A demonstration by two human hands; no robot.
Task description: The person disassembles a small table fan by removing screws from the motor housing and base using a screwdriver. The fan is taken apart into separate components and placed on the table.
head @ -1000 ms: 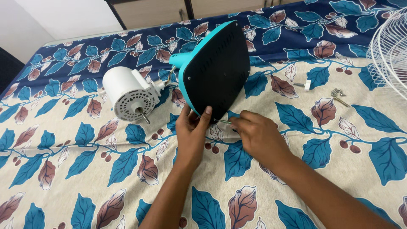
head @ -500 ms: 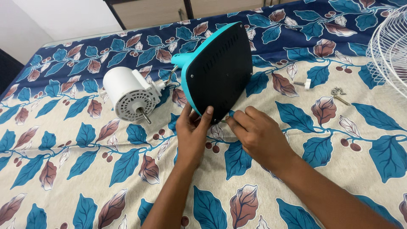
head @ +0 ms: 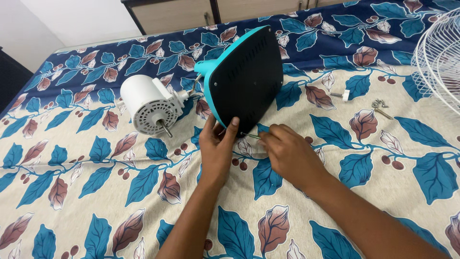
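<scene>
Head view: the teal fan base (head: 244, 79) is stood on edge on the leaf-print bedsheet (head: 96, 192), propped at its lower rim by the left hand (head: 218, 148), thumb pressed on the black underside. A thin screwdriver (head: 250, 136) is pinched in the closed right hand (head: 287, 153), tip at the rim. Should the tip slip, the left thumb could be jabbed, or the base could topple toward the white motor (head: 146, 108).
</scene>
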